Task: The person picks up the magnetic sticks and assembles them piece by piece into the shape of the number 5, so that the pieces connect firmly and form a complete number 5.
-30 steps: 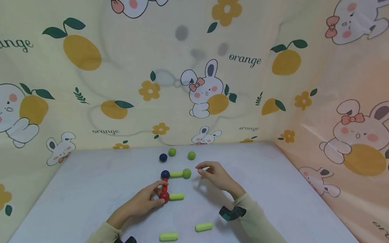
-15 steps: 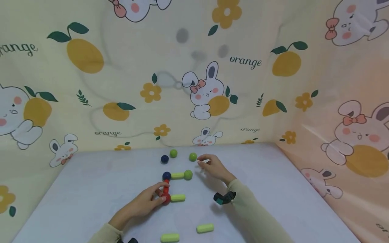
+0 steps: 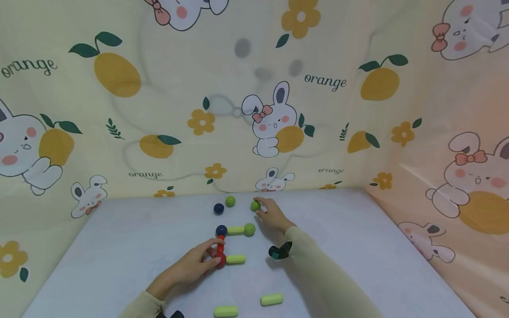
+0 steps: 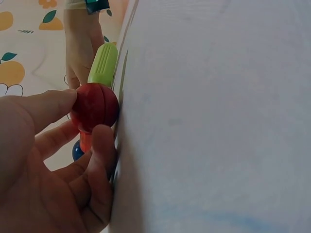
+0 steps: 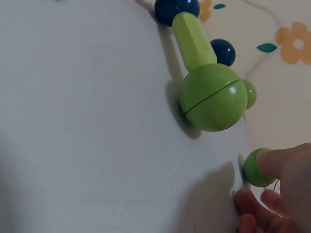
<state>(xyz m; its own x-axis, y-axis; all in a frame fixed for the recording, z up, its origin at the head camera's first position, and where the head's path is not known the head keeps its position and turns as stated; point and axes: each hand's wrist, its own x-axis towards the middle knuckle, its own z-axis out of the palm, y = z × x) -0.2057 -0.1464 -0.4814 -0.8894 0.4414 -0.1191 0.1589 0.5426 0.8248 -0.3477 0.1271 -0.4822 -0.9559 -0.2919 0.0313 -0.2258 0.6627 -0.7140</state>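
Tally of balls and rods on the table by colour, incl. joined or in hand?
Green balls: 3
Dark blue balls: 2
Red ball: 1
Light green rods: 4
Red rod: 1
Total: 11

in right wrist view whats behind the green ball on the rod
Behind the joined green ball, a second green ball peeks out at the right edge; the rest of it is covered.

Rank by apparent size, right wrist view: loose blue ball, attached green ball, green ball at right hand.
1. Attached green ball
2. Green ball at right hand, partly covered
3. Loose blue ball, partly hidden
Nearness to the camera differs; true sizes are unsure.
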